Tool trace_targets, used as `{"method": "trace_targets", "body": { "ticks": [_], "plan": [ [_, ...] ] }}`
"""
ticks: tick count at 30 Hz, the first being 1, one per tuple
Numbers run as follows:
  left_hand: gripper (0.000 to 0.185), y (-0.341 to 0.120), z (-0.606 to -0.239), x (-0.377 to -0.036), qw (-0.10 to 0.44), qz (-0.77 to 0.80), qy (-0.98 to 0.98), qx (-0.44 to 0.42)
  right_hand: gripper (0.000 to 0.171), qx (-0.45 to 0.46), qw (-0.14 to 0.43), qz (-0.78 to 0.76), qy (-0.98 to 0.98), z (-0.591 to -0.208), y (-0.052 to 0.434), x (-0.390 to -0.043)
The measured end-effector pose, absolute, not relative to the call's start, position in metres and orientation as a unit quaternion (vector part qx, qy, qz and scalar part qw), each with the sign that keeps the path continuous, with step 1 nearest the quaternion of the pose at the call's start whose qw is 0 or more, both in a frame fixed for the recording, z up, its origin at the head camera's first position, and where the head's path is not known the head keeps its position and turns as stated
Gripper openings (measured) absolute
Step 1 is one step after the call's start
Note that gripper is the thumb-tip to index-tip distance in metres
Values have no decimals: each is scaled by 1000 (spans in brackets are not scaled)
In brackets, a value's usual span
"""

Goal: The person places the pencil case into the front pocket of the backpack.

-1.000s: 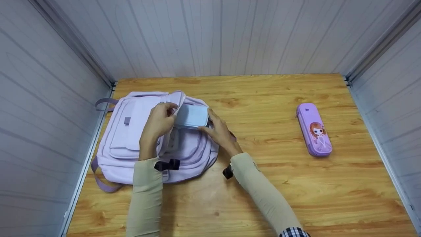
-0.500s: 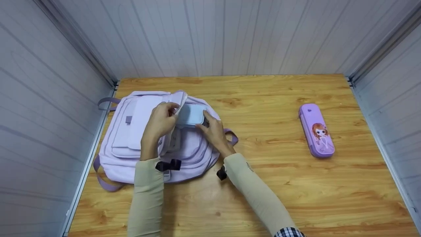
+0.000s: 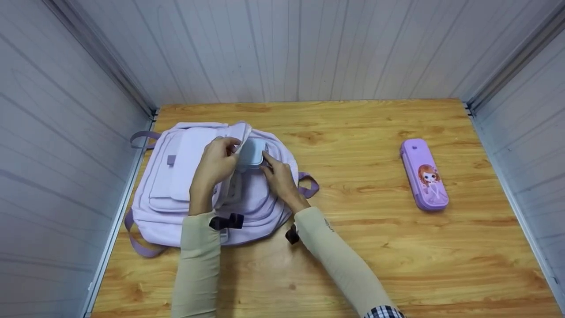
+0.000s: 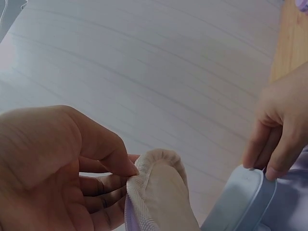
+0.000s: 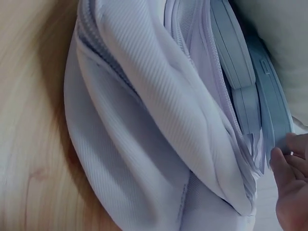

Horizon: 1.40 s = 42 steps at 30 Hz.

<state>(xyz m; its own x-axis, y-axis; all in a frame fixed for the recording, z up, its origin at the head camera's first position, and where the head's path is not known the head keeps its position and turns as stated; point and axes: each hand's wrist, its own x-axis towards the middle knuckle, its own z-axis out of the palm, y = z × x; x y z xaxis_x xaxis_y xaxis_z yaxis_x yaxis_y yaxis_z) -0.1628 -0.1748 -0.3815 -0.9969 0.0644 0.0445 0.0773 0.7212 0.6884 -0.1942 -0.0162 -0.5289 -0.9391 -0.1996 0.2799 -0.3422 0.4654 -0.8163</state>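
Observation:
A lilac backpack (image 3: 165, 183) lies on the table, its front compartment unzipped. My left hand (image 3: 215, 161) pinches the edge of the front panel and holds it up; in the left wrist view its beige lining (image 4: 168, 192) shows between thumb and fingers. My right hand (image 3: 281, 179) grips the end of a light blue case (image 3: 253, 152) with rounded corners. Most of that case sits inside the opening, its far part hidden by the raised panel. In the right wrist view another blue-grey item (image 5: 233, 48) lies inside the bag, alongside the held case (image 5: 274, 96).
A purple pencil case (image 3: 423, 174) with a doll picture lies on the right of the wooden table (image 3: 353, 247). Pale panel walls (image 3: 282, 48) enclose the table at the back and both sides. Backpack straps (image 3: 309, 184) stick out at both ends.
My right hand has moved left, sliding the light blue case deeper into the backpack, so less of it shows. My left hand keeps its hold on the panel edge.

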Motion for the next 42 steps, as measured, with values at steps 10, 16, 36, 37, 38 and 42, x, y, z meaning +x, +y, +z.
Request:
{"method": "trace_targets", "body": {
  "ticks": [10, 16, 36, 37, 38, 42],
  "plan": [
    [36, -173, -381, -161, 2, -367, -929, -35, 48, 224, 15, 491, -842, -528, -19, -196],
    [37, -172, -380, -161, 2, -368, -929, -35, 49, 233, -16, 501, -834, -525, -22, -196],
    [35, -172, -381, -160, 5, -366, -930, -37, 51, 251, -58, 479, -839, -522, -30, -200],
    [35, -172, -381, -160, 4, -367, -929, -37, 51, 251, -61, 481, -838, -522, -30, -200],
    [35, -172, -381, -159, 2, -369, -929, -35, 51, 252, -63, 483, -836, -522, -30, -200],
    [34, -171, -380, -159, 2, -372, -928, -34, 52, 248, -67, 487, -835, -523, -31, -200]
  ]
}}
